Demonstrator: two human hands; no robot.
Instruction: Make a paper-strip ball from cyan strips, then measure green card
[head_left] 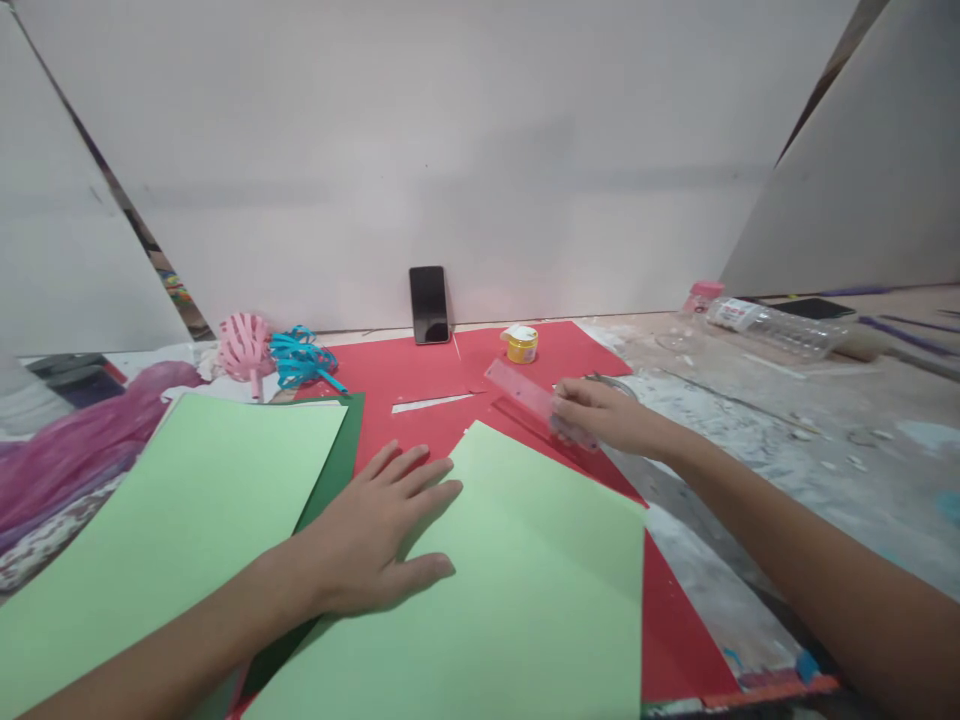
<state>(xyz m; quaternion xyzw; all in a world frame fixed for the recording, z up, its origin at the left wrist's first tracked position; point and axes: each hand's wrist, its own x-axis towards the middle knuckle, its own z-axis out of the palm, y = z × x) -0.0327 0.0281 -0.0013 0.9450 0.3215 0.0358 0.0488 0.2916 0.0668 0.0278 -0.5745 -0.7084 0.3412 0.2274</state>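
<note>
My left hand lies flat with fingers spread on the left edge of a light green paper sheet that rests on a red sheet. My right hand is closed on the near end of a clear pink plastic ruler, which lies slanted over the red sheet just beyond the green sheet's far corner. A second light green sheet lies to the left, on top of a dark green sheet.
A phone leans on the white wall. A small yellow jar, a white paper strip, pink and blue paper curls and purple fabric lie around. An empty plastic bottle lies at right.
</note>
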